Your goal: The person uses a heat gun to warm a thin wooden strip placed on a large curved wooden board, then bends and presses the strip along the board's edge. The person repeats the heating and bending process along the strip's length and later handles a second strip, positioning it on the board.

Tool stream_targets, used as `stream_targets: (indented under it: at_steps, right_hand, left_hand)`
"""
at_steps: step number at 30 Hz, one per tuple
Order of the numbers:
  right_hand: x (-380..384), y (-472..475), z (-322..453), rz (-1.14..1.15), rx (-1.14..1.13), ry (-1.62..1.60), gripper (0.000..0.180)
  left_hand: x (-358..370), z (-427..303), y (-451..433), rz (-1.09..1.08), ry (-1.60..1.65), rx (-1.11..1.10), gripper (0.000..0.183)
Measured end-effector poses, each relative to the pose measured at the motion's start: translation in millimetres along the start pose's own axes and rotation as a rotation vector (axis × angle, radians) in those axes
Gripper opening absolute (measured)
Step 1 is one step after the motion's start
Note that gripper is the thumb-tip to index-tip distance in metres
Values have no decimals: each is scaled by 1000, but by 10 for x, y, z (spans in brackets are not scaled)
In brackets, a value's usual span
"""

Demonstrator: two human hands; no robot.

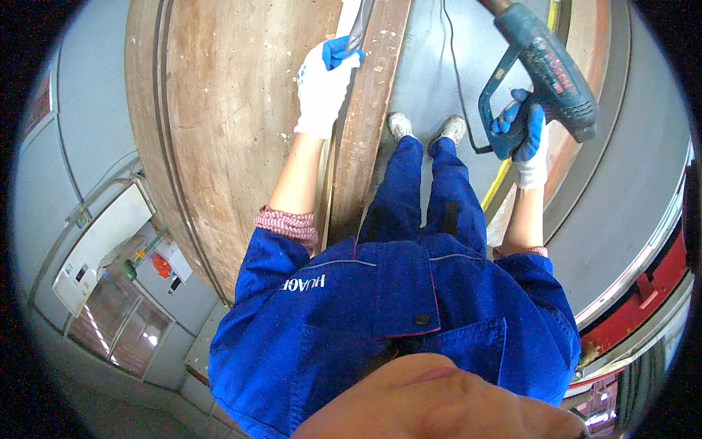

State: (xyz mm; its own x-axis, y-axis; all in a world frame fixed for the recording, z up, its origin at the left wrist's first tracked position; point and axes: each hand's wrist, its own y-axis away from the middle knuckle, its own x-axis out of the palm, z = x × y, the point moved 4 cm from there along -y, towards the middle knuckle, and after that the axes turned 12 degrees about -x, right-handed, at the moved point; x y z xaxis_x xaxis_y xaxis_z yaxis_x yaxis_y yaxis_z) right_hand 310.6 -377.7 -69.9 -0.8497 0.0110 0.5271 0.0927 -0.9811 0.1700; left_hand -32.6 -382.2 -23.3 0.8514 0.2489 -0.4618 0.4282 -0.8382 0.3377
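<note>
My left hand (324, 90), in a white work glove with blue-coated fingers, is closed around the end of a dark, glossy strip (359, 30). The strip runs up out of the top of the view, and its material is hard to tell. Below the hand lies the inner side of a long brown wooden rail (378, 77). My right hand (529, 131), gloved the same way, grips the handle of a dark blue-green Bosch heat gun (548, 66). Its nozzle (496, 5) points to the upper left, held out over the floor.
A broad, worn wooden panel (236, 110) extends along the left of the rail. The gun's black cord (458, 82) hangs down by my feet on the grey floor (422, 66). Yellow floor tape (496, 184) runs at the right, beside another long surface (630, 164).
</note>
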Motion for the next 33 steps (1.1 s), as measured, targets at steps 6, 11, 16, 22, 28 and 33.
stream_targets:
  at_steps: [6,11,16,22,28,33]
  right_hand:
    - [189,172,6,62,90,54,32]
    - [320,216,-61,112,122,165,42]
    - [356,221,-51,101,97,419,40]
    - [521,332,70,144,212,303,48]
    - [674,381,147,173,196,374,52]
    - [653,425,123,168,221,415,50]
  left_hand:
    - [-278,355,780,-175,-265,-166,63]
    - [-454,626,1413,-228,-421,-114,38]
    - [-537,851,1572,-240,-245,-305,31]
    - [-513,881,1492,-206,73,-395,29]
    - [-478,805,1420,-170,70,-356,28]
    - [-486,815,1422,-158,17,-392,28]
